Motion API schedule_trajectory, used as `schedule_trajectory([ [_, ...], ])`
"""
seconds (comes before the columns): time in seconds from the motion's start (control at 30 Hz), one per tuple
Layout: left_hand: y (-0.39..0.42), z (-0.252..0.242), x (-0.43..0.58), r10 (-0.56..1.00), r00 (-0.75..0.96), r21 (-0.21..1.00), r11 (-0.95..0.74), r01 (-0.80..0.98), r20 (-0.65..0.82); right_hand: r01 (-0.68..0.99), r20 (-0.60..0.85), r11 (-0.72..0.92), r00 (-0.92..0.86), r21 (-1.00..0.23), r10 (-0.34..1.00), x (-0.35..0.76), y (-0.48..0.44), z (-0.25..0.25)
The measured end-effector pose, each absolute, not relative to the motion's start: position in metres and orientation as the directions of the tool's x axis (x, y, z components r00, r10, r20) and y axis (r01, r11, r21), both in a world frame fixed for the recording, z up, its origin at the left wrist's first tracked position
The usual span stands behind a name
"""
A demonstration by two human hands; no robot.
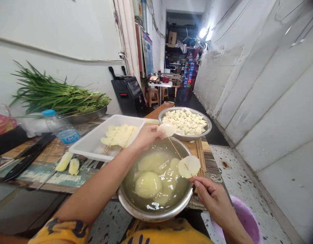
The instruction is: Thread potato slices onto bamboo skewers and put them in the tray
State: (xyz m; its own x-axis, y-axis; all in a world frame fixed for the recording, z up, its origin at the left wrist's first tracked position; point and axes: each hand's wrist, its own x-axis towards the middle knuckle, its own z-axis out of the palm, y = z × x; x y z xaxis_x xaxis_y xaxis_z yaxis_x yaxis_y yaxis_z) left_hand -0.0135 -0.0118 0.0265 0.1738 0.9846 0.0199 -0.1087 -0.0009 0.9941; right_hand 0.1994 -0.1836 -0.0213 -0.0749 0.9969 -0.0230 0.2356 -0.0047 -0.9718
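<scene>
My right hand [209,193] pinches the lower end of a thin wooden skewer [174,147]. A round potato slice [189,166] is threaded on it just above my fingers. At the skewer's upper end, my left hand [150,135] grips a second pale potato slice [167,129] by its edge; whether the tip has pierced it I cannot tell. Below both hands stands a steel basin [156,216] of water, with potato slices [148,184] lying in it. A white plastic tray [91,155] left of my left hand holds skewered slices [119,135].
Behind the basin stands a steel bowl [209,127] of cauliflower florets. Bundled skewers [200,156] lie at the right. Leftward are a water bottle [63,128], a black-handled knife [24,164], vegetable pieces [64,162] and green stalks [57,95]. A purple tub [248,217] sits on the floor.
</scene>
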Motion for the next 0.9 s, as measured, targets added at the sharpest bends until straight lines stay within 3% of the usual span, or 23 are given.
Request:
schedule_trajectory([
  [0.2, -0.011, 0.024, -0.015, 0.991, 0.125, 0.998, -0.038, -0.047, 0.044, 0.194, -0.028, -0.013, -0.072, -0.981, 0.997, 0.198, -0.184, -0.020],
  [0.47, -0.019, 0.027, -0.012, 0.979, 0.080, 0.980, -0.193, 0.043, 0.190, 0.102, -0.064, -0.055, -0.090, -0.993, 0.994, 0.196, -0.187, -0.022],
  [0.7, -0.021, 0.031, -0.007, 0.986, 0.092, 0.990, -0.140, 0.000, 0.139, 0.111, -0.037, -0.027, -0.090, -0.993, 0.995, 0.195, -0.186, -0.021],
  [0.9, -0.025, 0.031, -0.002, 0.988, 0.148, 0.999, -0.034, -0.025, 0.037, 0.278, 0.091, 0.092, -0.017, -0.956, 0.996, 0.192, -0.182, -0.020],
])
